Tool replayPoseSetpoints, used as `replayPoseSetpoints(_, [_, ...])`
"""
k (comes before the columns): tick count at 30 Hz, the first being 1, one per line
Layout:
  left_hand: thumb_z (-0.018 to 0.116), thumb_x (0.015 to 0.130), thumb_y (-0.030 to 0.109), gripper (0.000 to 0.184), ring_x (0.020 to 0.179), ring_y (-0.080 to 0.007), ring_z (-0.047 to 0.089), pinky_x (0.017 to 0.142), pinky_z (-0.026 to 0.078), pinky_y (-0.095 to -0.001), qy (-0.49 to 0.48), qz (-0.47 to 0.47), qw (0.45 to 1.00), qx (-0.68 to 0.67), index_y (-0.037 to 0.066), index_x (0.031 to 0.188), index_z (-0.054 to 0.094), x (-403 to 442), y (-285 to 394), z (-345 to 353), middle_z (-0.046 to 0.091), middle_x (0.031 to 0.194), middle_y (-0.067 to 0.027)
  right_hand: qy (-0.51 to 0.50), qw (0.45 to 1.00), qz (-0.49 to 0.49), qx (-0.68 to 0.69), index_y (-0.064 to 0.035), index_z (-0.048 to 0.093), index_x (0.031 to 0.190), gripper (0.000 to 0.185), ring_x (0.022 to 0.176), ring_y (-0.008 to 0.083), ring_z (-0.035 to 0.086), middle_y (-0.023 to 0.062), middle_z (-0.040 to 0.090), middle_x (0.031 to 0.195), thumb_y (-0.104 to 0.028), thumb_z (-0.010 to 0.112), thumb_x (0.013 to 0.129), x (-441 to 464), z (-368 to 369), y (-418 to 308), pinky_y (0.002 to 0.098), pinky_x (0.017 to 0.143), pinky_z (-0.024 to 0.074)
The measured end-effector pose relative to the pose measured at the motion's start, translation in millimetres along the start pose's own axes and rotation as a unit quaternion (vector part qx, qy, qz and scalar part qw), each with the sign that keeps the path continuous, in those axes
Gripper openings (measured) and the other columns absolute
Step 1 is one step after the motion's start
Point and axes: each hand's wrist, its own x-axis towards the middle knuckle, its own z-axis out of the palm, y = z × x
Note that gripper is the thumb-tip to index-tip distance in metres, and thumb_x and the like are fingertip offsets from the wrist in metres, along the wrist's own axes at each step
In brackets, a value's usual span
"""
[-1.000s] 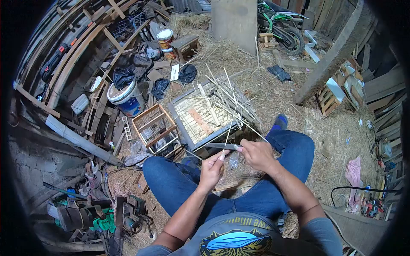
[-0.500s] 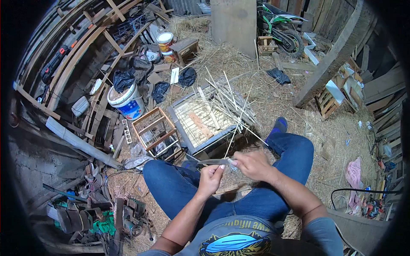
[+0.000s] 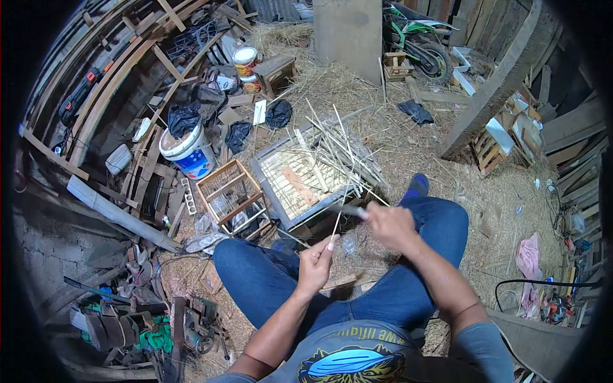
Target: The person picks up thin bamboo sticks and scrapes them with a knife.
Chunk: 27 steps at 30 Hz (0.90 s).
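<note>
Since half a second ago the knife [image 3: 348, 209] has swung forward and away from the left hand [image 3: 314, 265] — its blade then lay across the thumb tip, and now it points out over the near edge of the box. The right hand [image 3: 391, 228] has gone with it, while the left has hardly shifted.

The stick [image 3: 336, 225], thin and pale, stands up from the left hand, leaning forward toward the box. The left hand is pinched narrow on its lower end, thumb on top. The right hand is closed around the knife's handle; blur hides how each finger lies. The blade passes close to the stick's upper part, but I cannot tell whether they touch.

Both hands are above the gap between the person's bent knees, in jeans [image 3: 255, 274]. Just beyond is the box [image 3: 271, 195], grey-framed with a pale slatted top. On it lie a heap of sticks [image 3: 345, 150], toward the right, and a flat brown strip [image 3: 299, 183].

Left of the box stands a cage [image 3: 240, 209] of wood and wire, with a bucket [image 3: 195, 156] behind it and a black bag [image 3: 183, 120] on top of that. Farther off — a board [image 3: 348, 38] upright on the straw-strewn floor [image 3: 504, 210], a motorbike [image 3: 421, 51] beside it, and a leaning post [image 3: 491, 89] to the right.
</note>
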Motion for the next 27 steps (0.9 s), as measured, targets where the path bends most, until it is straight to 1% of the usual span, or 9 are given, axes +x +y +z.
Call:
replayPoseSetpoints(3, [0.055,0.106,0.020,0.033,0.050,0.0003,0.032,0.045,0.023,-0.0225,-0.008,-0.006,1.000,0.011,0.000,0.130,0.066,-10,-6,2,0.041,0.061,0.0108,-0.010,1.000,0.022,-0.013,-0.0114,0.056,0.099,0.037,0.060,0.0377,0.068,0.0141,0.067,0.067,-0.044,0.039,0.105,11,-4,21,0.0529,0.052,0.0512])
replayPoseSetpoints(8, [0.055,0.106,0.019,0.034,0.054,0.0006,0.033,0.048,0.024,-0.0214,0.007,0.104,0.992,0.074,-0.001,0.131,0.065,-2,-15,8,0.044,0.064,0.0093,-0.064,0.993,-0.072,0.073,-0.0121,0.057,0.095,0.038,0.066,0.0420,0.068,0.0180,0.067,0.069,-0.045,0.040,0.105,-18,6,-26,0.0567,0.056,0.0499])
replayPoseSetpoints(10, [0.055,0.106,0.019,0.034,0.053,0.0004,0.033,0.047,0.024,-0.0216,0.002,0.074,0.996,0.056,-0.001,0.132,0.065,-4,-7,6,0.044,0.064,0.0095,-0.056,0.990,-0.086,0.095,-0.0122,0.057,0.094,0.038,0.066,0.0424,0.067,0.0181,0.067,0.069,-0.044,0.041,0.105,-15,9,-24,0.0569,0.056,0.0494])
replayPoseSetpoints(13, [0.055,0.106,0.019,0.034,0.052,0.0001,0.032,0.047,0.024,-0.0220,-0.027,0.018,0.999,0.010,0.000,0.134,0.064,-13,-4,0,0.042,0.063,0.0101,-0.022,0.997,0.007,0.072,-0.0118,0.057,0.093,0.038,0.063,0.0410,0.066,0.0160,0.065,0.065,-0.044,0.042,0.105,2,9,7,0.0566,0.054,0.0475])
replayPoseSetpoints(15, [0.055,0.106,0.019,0.034,0.052,-0.0001,0.031,0.047,0.023,-0.0222,-0.044,-0.007,0.999,-0.022,0.001,0.134,0.063,-16,-8,0,0.042,0.063,0.0104,0.006,0.997,0.001,0.080,-0.0125,0.056,0.093,0.036,0.061,0.0410,0.065,0.0155,0.064,0.064,-0.043,0.042,0.105,5,6,20,0.0557,0.053,0.0472])
replayPoseSetpoints(19, [0.055,0.106,0.017,0.034,0.050,-0.0003,0.032,0.046,0.024,-0.0222,-0.010,0.006,1.000,0.016,0.001,0.135,0.063,-11,-15,3,0.041,0.063,0.0108,-0.078,0.989,-0.061,0.107,-0.0135,0.056,0.094,0.036,0.062,0.0424,0.066,0.0166,0.065,0.066,-0.045,0.042,0.104,-17,13,-20,0.0575,0.054,0.0472])
replayPoseSetpoints(21, [0.055,0.106,0.017,0.034,0.050,-0.0005,0.032,0.046,0.025,-0.0221,-0.001,0.018,1.000,0.025,0.001,0.135,0.063,-10,-15,3,0.041,0.063,0.0107,-0.040,0.988,-0.069,0.129,-0.0137,0.057,0.095,0.036,0.063,0.0429,0.065,0.0168,0.065,0.066,-0.045,0.041,0.105,-12,18,-16,0.0578,0.055,0.0476])
replayPoseSetpoints(25, [0.055,0.106,0.018,0.034,0.052,-0.0012,0.037,0.048,0.029,-0.0216,-0.016,0.015,0.999,0.039,0.001,0.135,0.063,-12,-22,-4,0.043,0.064,0.0096,-0.035,0.994,0.047,0.095,-0.0116,0.059,0.097,0.043,0.067,0.0393,0.067,0.0166,0.067,0.071,-0.050,0.041,0.105,14,26,13,0.0533,0.059,0.0482])
replayPoseSetpoints(27, [0.056,0.106,0.018,0.034,0.053,-0.0016,0.039,0.048,0.031,-0.0214,-0.026,-0.001,0.999,0.032,0.001,0.135,0.063,-8,-36,-6,0.045,0.065,0.0091,0.014,0.965,0.083,0.248,-0.0095,0.063,0.096,0.046,0.074,0.0334,0.069,0.0181,0.067,0.076,-0.052,0.047,0.103,18,32,20,0.0471,0.065,0.0483])
